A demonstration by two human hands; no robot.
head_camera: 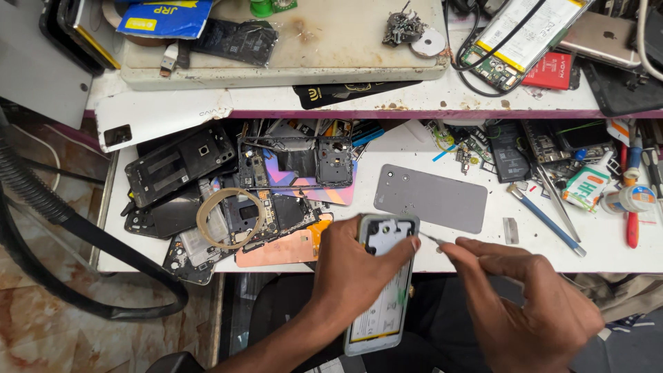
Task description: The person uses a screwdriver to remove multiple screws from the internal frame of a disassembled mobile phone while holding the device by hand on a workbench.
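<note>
Left hand (352,273) is clamped around an opened grey smartphone with its back removed (380,290), held near the bench's near edge. Right hand (532,311) pinches a thin metal tool (434,240), its tip touching the phone's upper right corner, just near of a flat grey back cover (431,198).

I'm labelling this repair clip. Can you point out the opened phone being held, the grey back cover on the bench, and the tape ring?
opened phone (378,314), head view, on its pale battery.
grey back cover (431,198), head view, middle of the panel.
tape ring (204,207), head view, on the band's left side.
</note>
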